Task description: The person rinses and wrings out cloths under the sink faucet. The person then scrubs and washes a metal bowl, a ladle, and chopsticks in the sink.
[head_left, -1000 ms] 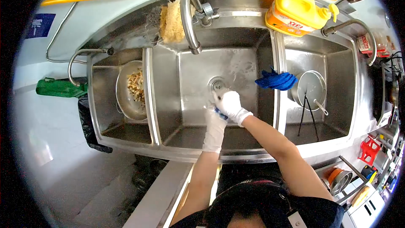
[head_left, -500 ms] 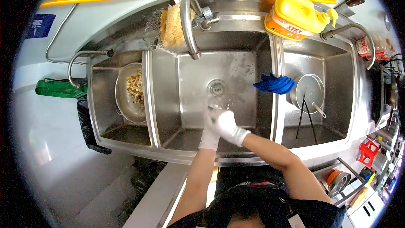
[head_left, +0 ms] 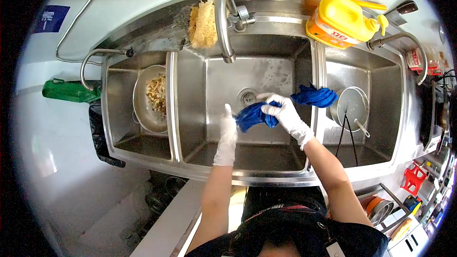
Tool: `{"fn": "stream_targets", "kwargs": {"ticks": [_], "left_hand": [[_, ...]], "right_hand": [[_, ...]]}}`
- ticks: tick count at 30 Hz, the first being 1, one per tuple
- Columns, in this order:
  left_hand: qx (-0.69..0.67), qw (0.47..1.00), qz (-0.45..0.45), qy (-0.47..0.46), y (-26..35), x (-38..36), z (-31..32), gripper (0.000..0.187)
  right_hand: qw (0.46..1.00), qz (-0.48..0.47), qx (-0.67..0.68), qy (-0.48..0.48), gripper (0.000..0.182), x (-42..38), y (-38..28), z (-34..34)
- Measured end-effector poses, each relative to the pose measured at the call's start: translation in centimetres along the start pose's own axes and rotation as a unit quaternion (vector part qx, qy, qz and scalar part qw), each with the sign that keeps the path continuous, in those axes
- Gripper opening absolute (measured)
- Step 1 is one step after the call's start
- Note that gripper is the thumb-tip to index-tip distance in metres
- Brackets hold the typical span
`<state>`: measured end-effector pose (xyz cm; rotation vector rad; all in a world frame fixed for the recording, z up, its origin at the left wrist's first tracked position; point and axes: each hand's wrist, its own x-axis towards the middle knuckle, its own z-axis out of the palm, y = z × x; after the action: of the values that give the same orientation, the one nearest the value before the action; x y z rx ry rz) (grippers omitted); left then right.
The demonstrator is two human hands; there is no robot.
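Observation:
A blue cloth (head_left: 254, 116) is stretched between my two white-gloved hands, over the middle sink basin (head_left: 238, 74) and close to its drain. At the cloth's left end is my left hand (head_left: 228, 126), thumb uppermost, its other fingers mostly hidden. My right hand (head_left: 287, 118) pinches the right end between thumb and fingers. A second blue cloth (head_left: 314, 96) hangs across the divider between the middle and right basins, just beyond my right hand and apart from it.
In the left basin sits a pan (head_left: 143, 114) with food scraps. The right basin holds a pot (head_left: 353, 104) with a handle and dark tongs-like sticks (head_left: 346, 123). Behind stand a faucet (head_left: 222, 24), a loofah scrubber (head_left: 203, 24) and a yellow detergent jug (head_left: 340, 21).
My hands were together low in the basin, hiding most of what they held. They have moved apart, the right one rightward and up, and the blue cloth now shows between them.

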<state>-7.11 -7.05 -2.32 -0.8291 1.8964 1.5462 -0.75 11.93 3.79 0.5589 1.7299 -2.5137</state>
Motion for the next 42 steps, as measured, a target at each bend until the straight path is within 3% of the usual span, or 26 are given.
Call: {"fn": "stream_targets", "kwargs": {"ticks": [2, 5, 6, 7, 8, 9, 11, 13, 14, 15, 16, 18, 19, 21, 23, 24, 26, 28, 30, 32, 33, 34, 36, 37, 41, 42], "left_hand": [[-0.143, 0.982, -0.076, -0.099, -0.2, -0.6, 0.4, 0.061], [-0.399, 0.873, -0.087, -0.266, 0.4, -2.7, 1.3, 0.078], [-0.408, 0.889, -0.108, -0.179, 1.1, -4.0, 2.4, 0.075], [-0.417, 0.881, -0.128, -0.180, 1.0, -4.7, 3.1, 0.070], [-0.426, 0.874, -0.149, -0.183, 0.6, -5.3, 3.7, 0.064], [-0.412, 0.829, -0.042, -0.376, -8.2, 3.0, 3.5, 0.044], [-0.539, 0.700, -0.124, -0.452, -7.1, 1.1, 3.2, 0.031], [-0.643, 0.543, -0.200, -0.502, -5.8, -0.8, 2.3, 0.019], [-0.611, 0.503, -0.167, -0.588, -5.4, 0.0, 2.6, 0.020], [-0.550, 0.665, -0.077, -0.500, -5.7, -0.9, 2.3, 0.023], [-0.463, 0.797, 0.016, -0.388, -4.9, -3.9, 1.8, 0.027], [-0.332, 0.928, -0.007, -0.170, -4.3, -3.9, 3.0, 0.044], [-0.396, 0.899, -0.076, -0.171, -1.9, -5.7, 3.5, 0.046], [-0.461, 0.851, -0.148, -0.202, -0.5, -6.2, 3.6, 0.046], [-0.527, 0.708, -0.039, -0.469, -3.9, -3.3, 2.3, 0.044], [-0.528, 0.707, -0.035, -0.469, -5.3, -1.9, 2.2, 0.042], [-0.530, 0.706, -0.028, -0.470, -6.0, -0.9, 2.3, 0.037], [-0.417, 0.888, -0.092, -0.172, -3.2, -4.0, 3.7, 0.036], [-0.441, 0.870, -0.117, -0.190, -1.2, -4.6, 2.7, 0.036], [-0.382, 0.912, -0.054, -0.139, 1.3, -4.3, 0.7, 0.037], [-0.326, 0.938, -0.003, -0.120, 2.9, -4.5, 0.1, 0.037], [-0.269, 0.957, 0.049, -0.101, 4.5, -4.6, -0.2, 0.040], [-0.061, 0.982, 0.150, -0.093, 5.6, -4.6, -0.3, 0.041], [-0.038, 0.974, 0.186, -0.122, 6.0, -5.4, 0.3, 0.040], [0.104, 0.891, 0.387, -0.213, 6.4, -5.4, 0.3, 0.037], [0.121, 0.866, 0.434, -0.217, 6.1, -5.9, 0.1, 0.044]], "right_hand": [[0.991, 0.092, 0.089, 0.044, 0.005, 1.2, 0.7, -0.5], [0.994, 0.063, 0.082, 0.036, 0.016, 1.8, 0.5, 0.6], [0.996, 0.077, 0.046, 0.016, 0.020, 1.7, 0.5, 1.2], [0.999, 0.004, -0.047, 0.004, 0.025, 1.6, 1.0, 2.4], [0.997, 0.007, -0.079, -0.018, 0.021, 1.0, 1.5, 3.7], [0.980, -0.048, -0.188, -0.034, 0.017, -0.2, 1.5, 5.2], [0.900, -0.238, -0.365, 0.007, 0.014, -2.8, 3.3, 7.2], [0.861, -0.215, -0.456, -0.067, 0.017, -6.2, 1.6, 9.4], [0.841, -0.194, -0.493, -0.109, 0.016, -7.2, 1.2, 10.0], [0.796, -0.295, -0.526, -0.053, 0.017, -6.2, 2.9, 9.4], [0.810, -0.274, -0.518, -0.012, 0.020, -4.7, 3.7, 8.8], [0.833, -0.183, -0.522, 0.031, 0.029, -0.4, 5.9, 6.6], [0.835, -0.118, -0.536, 0.033, 0.025, 1.4, 5.5, 5.5], [0.826, -0.170, -0.528, 0.103, 0.024, 1.3, 5.3, 5.5], [0.801, -0.217, -0.551, 0.085, 0.019, -1.5, 4.7, 6.9], [0.800, -0.145, -0.582, 0.028, 0.015, -3.6, 3.5, 8.6], [0.830, -0.254, -0.495, 0.040, 0.019, -3.0, 4.1, 8.1], [0.848, -0.107, -0.516, 0.062, 0.021, 0.2, 5.1, 5.4], [0.886, -0.116, -0.421, 0.157, 0.027, 1.2, 5.1, 4.2], [0.962, 0.008, -0.256, 0.098, 0.026, 0.3, 4.9, 3.4], [0.990, 0.109, -0.095, 0.003, 0.026, -0.2, 4.7, 2.5], [0.990, 0.048, -0.104, -0.088, 0.026, -0.6, 4.3, 1.8], [0.971, 0.045, -0.135, -0.193, 0.027, -1.3, 1.5, 1.9], [0.954, 0.067, -0.196, -0.217, 0.025, -1.5, -0.1, 2.4], [0.980, -0.049, -0.169, -0.092, 0.015, -1.0, -3.1, 2.9], [0.992, 0.025, -0.105, -0.061, 0.015, -1.3, -4.0, 2.5]]}}
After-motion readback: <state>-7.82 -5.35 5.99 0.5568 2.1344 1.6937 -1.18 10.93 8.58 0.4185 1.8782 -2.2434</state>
